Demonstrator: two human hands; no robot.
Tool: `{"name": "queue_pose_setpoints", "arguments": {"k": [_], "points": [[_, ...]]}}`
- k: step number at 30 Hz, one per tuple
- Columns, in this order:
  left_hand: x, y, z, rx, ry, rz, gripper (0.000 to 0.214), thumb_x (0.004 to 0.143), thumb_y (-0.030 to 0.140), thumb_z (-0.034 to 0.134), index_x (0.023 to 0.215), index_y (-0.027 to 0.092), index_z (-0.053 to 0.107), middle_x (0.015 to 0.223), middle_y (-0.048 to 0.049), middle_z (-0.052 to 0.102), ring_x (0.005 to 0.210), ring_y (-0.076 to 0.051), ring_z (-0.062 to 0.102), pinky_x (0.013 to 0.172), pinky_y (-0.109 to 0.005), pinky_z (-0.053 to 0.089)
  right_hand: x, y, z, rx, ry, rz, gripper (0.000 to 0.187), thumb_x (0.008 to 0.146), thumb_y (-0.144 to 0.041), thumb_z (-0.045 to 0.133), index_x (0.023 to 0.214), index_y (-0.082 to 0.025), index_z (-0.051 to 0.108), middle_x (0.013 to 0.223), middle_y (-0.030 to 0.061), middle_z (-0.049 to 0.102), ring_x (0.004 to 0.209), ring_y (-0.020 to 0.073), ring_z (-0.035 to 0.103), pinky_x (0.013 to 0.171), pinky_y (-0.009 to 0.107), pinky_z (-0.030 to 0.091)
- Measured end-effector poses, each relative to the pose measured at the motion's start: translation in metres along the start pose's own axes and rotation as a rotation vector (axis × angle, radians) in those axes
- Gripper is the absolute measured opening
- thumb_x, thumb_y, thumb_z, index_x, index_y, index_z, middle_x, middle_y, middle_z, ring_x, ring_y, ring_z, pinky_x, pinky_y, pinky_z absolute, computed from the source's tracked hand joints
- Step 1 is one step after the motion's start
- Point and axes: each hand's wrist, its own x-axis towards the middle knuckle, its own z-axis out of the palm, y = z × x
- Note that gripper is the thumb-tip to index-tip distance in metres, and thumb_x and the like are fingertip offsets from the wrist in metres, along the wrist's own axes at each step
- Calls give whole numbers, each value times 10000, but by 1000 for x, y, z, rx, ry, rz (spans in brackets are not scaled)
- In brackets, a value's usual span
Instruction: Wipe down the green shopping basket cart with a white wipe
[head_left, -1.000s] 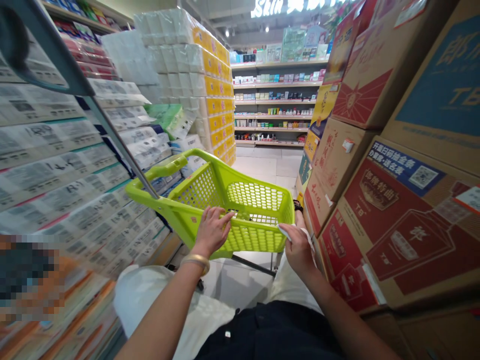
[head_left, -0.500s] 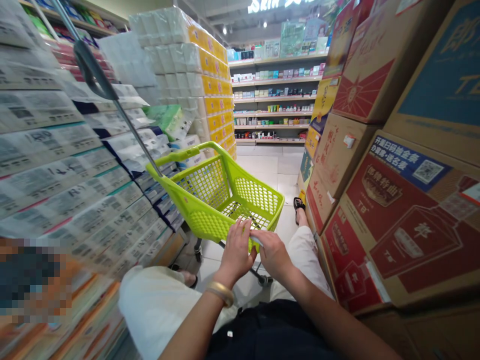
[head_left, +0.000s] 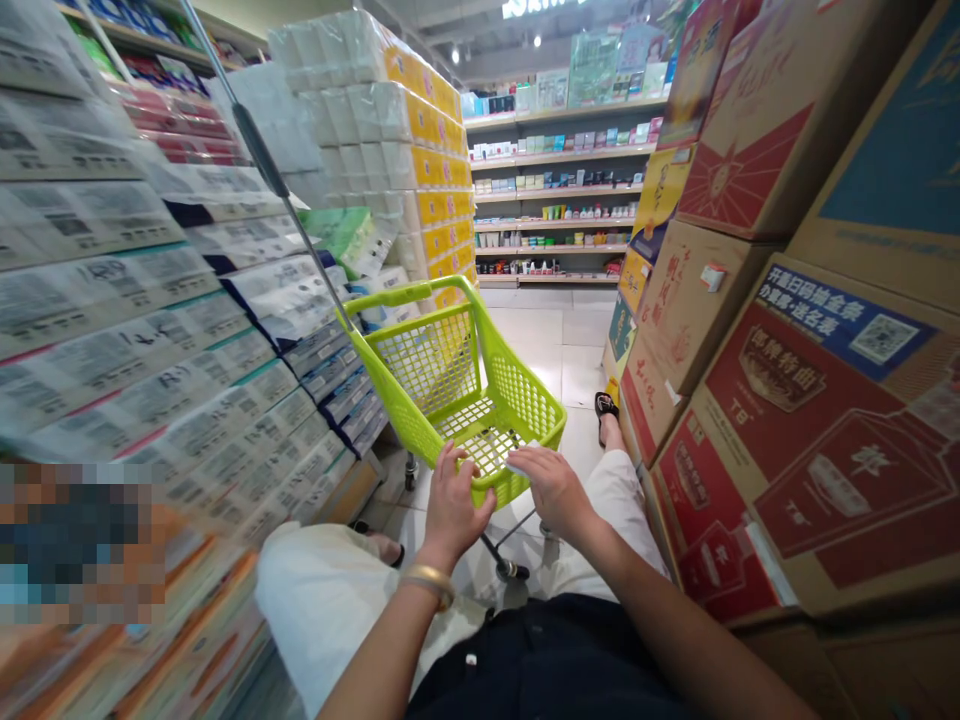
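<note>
A lime-green plastic shopping basket on wheels stands in the aisle just in front of my knees. Its long grey pull handle slants up to the left. My left hand, with a gold bangle on the wrist, curls its fingers over the basket's near rim. My right hand rests on the same rim a little to the right, pressing a small white cloth against the plastic. Nothing lies in the basket. My legs in white trousers show below, and one sandalled foot stretches past the basket.
Stacked packs of tissue wall the left side, with a tall pile of toilet rolls behind. Red and brown cartons tower on the right. The tiled aisle floor runs to product shelves at the back.
The basket has turned and sits lower and nearer the middle, its pull handle swung upright. My right hand moved from the basket's right corner to the near rim beside the left hand.
</note>
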Motion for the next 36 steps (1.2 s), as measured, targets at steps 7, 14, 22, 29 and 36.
{"name": "queue_pose_setpoints", "arguments": {"k": [7, 14, 22, 29, 36], "points": [[-14, 1, 0, 1, 21, 19, 256, 745, 235, 651, 939, 202, 487, 1205, -138, 478, 1358, -369, 358, 1075, -563, 423, -6, 17, 2, -140, 156, 210, 501, 774, 22, 394, 1120, -192, 686, 1177, 85, 716, 1183, 236, 610, 1055, 474, 415], [-19, 3, 6, 14, 16, 93, 324, 780, 277, 649, 1047, 193, 486, 1216, -145, 488, 1362, -358, 362, 1054, -547, 451, -15, -23, 16, 2, -4, -37, 496, 824, -22, 417, 1213, -238, 637, 1227, 49, 697, 1221, 177, 590, 1098, 419, 395], [-19, 13, 4, 2, -6, 60, 338, 749, 193, 636, 1046, 207, 474, 1244, -138, 474, 1382, -363, 345, 1082, -564, 421, -22, 29, -8, -45, 286, 250, 533, 758, -6, 398, 1173, -197, 671, 1192, 90, 702, 1253, 240, 560, 1079, 508, 433], [-20, 11, 7, 19, 13, 88, 348, 785, 229, 605, 1098, 191, 458, 1233, -147, 466, 1369, -367, 350, 1059, -562, 439, -22, -22, 12, 61, -32, -59, 506, 821, -34, 416, 1233, -235, 631, 1260, 53, 680, 1260, 191, 569, 1091, 451, 429], [-20, 19, 5, 11, 19, 47, 351, 726, 158, 624, 1035, 202, 463, 1245, -138, 464, 1383, -360, 333, 1087, -555, 414, -21, 26, -6, -58, 259, 250, 500, 781, -9, 394, 1149, -187, 682, 1213, 99, 697, 1274, 244, 553, 1104, 536, 395]]}}
